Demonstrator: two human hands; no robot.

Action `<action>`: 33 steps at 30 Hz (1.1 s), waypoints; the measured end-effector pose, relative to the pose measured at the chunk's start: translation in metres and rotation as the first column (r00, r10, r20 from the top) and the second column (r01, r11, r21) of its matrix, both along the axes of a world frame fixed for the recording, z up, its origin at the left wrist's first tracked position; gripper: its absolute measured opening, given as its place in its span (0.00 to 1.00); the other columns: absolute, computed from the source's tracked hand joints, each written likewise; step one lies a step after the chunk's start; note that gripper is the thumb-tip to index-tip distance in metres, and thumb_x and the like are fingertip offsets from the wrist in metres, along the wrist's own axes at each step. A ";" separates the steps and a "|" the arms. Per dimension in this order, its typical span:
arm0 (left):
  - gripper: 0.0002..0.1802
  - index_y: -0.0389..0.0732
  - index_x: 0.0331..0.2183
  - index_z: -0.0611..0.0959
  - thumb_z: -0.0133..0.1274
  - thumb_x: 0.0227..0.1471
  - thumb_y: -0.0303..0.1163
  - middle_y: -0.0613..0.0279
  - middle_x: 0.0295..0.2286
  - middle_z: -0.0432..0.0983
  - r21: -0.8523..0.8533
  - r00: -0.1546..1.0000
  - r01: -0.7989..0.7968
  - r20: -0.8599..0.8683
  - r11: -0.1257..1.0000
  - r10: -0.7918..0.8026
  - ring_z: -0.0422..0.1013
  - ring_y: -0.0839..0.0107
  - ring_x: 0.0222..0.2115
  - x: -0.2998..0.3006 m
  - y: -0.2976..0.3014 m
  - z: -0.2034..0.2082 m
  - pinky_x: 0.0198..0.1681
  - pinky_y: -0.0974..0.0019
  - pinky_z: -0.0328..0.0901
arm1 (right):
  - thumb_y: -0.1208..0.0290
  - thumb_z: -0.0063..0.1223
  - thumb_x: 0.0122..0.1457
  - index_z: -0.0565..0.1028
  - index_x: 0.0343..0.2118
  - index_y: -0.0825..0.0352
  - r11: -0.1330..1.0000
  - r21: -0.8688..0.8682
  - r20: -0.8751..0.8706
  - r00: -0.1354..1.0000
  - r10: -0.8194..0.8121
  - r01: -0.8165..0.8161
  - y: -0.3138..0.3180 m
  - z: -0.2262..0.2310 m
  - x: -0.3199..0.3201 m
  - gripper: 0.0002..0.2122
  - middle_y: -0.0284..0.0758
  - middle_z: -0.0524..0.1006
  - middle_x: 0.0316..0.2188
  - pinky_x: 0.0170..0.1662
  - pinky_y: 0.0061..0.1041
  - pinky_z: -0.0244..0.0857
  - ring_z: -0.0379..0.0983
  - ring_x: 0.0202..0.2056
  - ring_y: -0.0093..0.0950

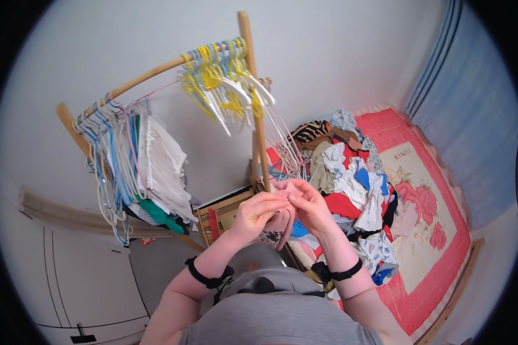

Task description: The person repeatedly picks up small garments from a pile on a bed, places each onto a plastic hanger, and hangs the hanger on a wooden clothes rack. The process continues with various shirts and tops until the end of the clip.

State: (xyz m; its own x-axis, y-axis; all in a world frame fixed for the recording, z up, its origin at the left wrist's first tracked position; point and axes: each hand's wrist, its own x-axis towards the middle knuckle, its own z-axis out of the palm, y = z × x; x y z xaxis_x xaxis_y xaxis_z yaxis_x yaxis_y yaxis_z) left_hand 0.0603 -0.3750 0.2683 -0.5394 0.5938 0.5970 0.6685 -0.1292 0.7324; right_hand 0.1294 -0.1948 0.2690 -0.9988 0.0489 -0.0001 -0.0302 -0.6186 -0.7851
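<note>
Far left I've got the wooden clothes rail [155,72] with a bunch of blue and white hangers [106,167] and some white garments [164,164] hanging off it, then further along a cluster of yellow and white empty hangers [227,86] near the upright post.

Middle of the view is where my hands are. My left hand [258,214] is raised in front of my chest, wrist bent, grip pinched closed on a small pinkish cloth piece [286,217] that dangles just under the fingers. My right hand [309,206] sits right against it, touching, fingers curled and closed on the same cloth from the other side. Both forearms come up from below, black bands on the wrists.

Off to the right there's a heap of mixed clothes [351,190] on a bed with a red floral blanket [437,230].
</note>
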 end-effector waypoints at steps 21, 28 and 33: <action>0.29 0.43 0.59 0.65 0.52 0.60 0.41 0.58 0.48 0.72 -0.102 0.704 0.165 0.709 0.981 -0.044 0.70 0.66 0.50 -0.039 -0.041 -0.045 0.45 0.64 0.69 | 0.74 0.54 0.62 0.74 0.50 0.71 0.924 0.323 -0.313 0.899 0.307 -0.204 -0.046 0.070 -0.040 0.14 0.31 0.75 0.44 0.52 0.23 0.64 0.71 0.46 0.20; 0.15 0.34 0.47 0.77 0.47 0.59 0.27 0.60 0.39 0.78 -0.208 0.552 -0.081 0.805 0.975 0.217 0.73 0.75 0.39 -0.056 -0.041 -0.095 0.42 0.70 0.69 | 0.72 0.54 0.62 0.75 0.48 0.70 0.913 0.407 -0.246 0.965 0.091 0.018 -0.028 0.075 -0.051 0.13 0.32 0.78 0.42 0.52 0.22 0.64 0.72 0.45 0.19; 0.07 0.35 0.38 0.77 0.45 0.60 0.25 0.59 0.34 0.77 0.216 0.375 -0.268 0.921 0.939 -0.105 0.75 0.70 0.36 -0.083 -0.059 -0.078 0.42 0.67 0.70 | 0.68 0.50 0.64 0.73 0.51 0.69 0.464 0.871 -0.107 0.985 -0.139 0.160 0.028 0.023 -0.109 0.15 0.36 0.79 0.39 0.46 0.22 0.67 0.74 0.42 0.22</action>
